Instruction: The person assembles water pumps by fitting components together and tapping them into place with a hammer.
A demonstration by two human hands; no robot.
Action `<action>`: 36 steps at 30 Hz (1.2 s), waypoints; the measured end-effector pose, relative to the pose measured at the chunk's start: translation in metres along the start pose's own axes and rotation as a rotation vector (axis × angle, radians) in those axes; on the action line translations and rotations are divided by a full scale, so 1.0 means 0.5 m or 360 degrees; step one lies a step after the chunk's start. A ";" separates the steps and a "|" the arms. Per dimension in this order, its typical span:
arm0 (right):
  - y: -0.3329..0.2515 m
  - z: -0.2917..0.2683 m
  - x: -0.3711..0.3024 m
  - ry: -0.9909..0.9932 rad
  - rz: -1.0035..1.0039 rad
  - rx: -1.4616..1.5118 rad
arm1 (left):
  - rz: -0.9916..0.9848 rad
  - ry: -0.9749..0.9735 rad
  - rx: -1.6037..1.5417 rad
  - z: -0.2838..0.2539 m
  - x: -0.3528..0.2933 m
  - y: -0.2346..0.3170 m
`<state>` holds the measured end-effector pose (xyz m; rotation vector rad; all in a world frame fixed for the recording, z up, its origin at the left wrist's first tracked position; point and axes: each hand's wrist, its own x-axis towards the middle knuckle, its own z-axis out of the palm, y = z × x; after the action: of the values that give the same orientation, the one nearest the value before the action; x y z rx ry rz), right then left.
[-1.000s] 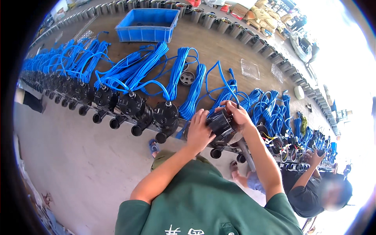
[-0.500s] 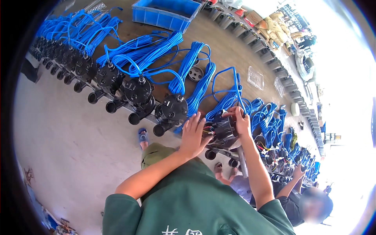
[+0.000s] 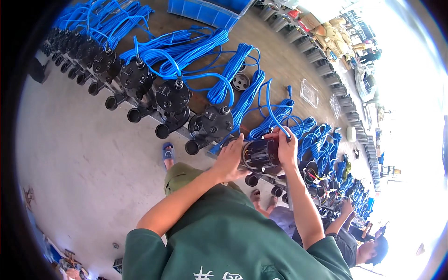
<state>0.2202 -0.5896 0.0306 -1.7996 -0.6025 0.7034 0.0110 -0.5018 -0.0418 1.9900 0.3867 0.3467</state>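
A black pump head [image 3: 262, 155] lies tilted sideways between my two hands at the bench's near edge. My left hand [image 3: 228, 161] curls around its left end, thumb beneath and fingers on top. At the right end, my right hand [image 3: 288, 148] grips the black cover, close to where a blue cable [image 3: 269, 100] enters it. A little light-coloured wire shows in the gap near my left fingertips. Just left of my hands stands an upright black-topped pump [image 3: 212, 123] with a side outlet. My palms hide both ends of the held part.
A row of similar pumps [image 3: 135, 77] runs along the bench edge to the left, with coiled blue cables [image 3: 186, 53] behind. A blue crate [image 3: 205, 14] and metal cylinders [image 3: 326, 70] stand farther back. To the right, a co-worker [image 3: 347, 240] works among open pumps with loose wires.
The pump head and its cover now sit closer together, and fewer coloured wires show. My left hand has gone from spread fingers to wrapping around the left end. The view has shifted slightly.
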 end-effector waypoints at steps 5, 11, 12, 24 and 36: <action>-0.051 0.047 -0.021 -0.0022 -0.0337 -0.0571 | 0.0065 0.0085 -0.0042 0.027 -0.001 -0.042; -0.068 0.061 -0.024 -0.0245 -0.0693 -0.0889 | 0.0063 0.0061 -0.0790 0.042 0.004 -0.108; -0.063 0.051 -0.018 -0.0281 -0.0732 -0.0869 | -0.0084 -0.0052 -0.1034 0.033 0.007 -0.107; -0.059 0.027 0.018 -0.0731 -0.1264 -0.0734 | -0.0173 -0.0195 -0.0645 0.025 0.005 -0.074; -0.026 0.055 0.006 -0.0494 -0.1216 -0.0643 | -0.1081 -0.0063 -0.0494 0.187 -0.053 -0.102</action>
<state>0.2018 -0.5656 0.0352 -1.6244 -1.6229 0.3350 0.0190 -0.5672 -0.1294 1.4554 0.8897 -0.0646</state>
